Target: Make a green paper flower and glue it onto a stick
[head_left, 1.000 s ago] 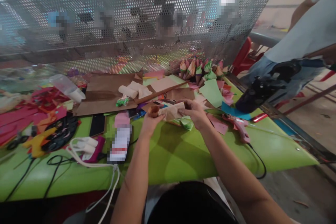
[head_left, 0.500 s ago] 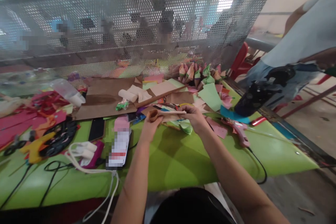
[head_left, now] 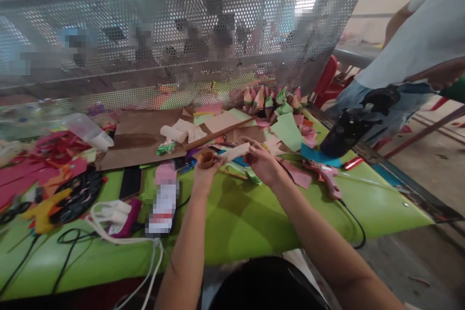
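Observation:
Both my hands hold one rolled piece of brown paper (head_left: 227,155) above the green table (head_left: 247,218). My left hand (head_left: 203,174) pinches its curled open end at the left. The fingers of my right hand (head_left: 262,163) are closed on the flatter right end of the roll. Under my hands lie loose coloured paper sheets and a folded green piece (head_left: 250,177).
A pink glue gun (head_left: 325,178) with a black cord lies right of my hands. Finished paper cones (head_left: 271,99) stand at the back by a perforated metal screen (head_left: 174,38). Brown card, white rolls, a phone (head_left: 127,181), scissors and cables lie left. Another person (head_left: 407,58) stands at right.
The brown paper has gone from a loose wide wrap to a tighter, narrower roll between my hands. My hands have shifted slightly up and left in the view.

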Available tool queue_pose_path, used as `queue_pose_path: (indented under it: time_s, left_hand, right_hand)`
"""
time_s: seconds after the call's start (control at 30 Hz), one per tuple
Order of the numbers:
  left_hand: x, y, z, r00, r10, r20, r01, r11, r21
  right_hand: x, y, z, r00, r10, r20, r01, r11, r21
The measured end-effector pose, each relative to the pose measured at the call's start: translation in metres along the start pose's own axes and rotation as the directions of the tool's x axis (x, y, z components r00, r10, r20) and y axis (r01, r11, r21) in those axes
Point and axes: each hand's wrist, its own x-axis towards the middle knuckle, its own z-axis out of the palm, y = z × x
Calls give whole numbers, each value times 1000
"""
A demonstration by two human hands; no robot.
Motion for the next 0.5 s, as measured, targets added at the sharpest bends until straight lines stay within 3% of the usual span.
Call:
queue_pose_path:
  time_s: [0.1, 0.17, 0.23, 0.3, 0.4, 0.5]
  left_hand:
    - [-1, -2, 2, 998, 60, 35, -62, 997, 38]
    - [-3, 0, 3, 989, 101, 108, -110, 991, 77]
    - [-5, 0, 3, 975, 141, 173, -160, 981, 106]
    - [-6, -2, 3, 962, 189, 195, -217, 967, 134]
    - [-5, -8, 2, 940, 266, 213, -314, 920, 234]
    - [-6, -13, 2, 909, 326, 258, -402, 852, 337]
  right_hand:
    - [0, 10, 2, 998, 48, 31, -43, 988, -151]
    - [0, 15, 1, 1000, 3, 7, -1, 963, -269]
    - [-1, 16, 0, 989, -135, -53, 109, 933, -343]
    - [-4, 12, 0, 939, -331, -92, 266, 871, -413]
    - [-15, 2, 4, 822, -569, 27, 479, 664, -574]
    - [-25, -4, 9, 733, -618, 284, 601, 395, -694]
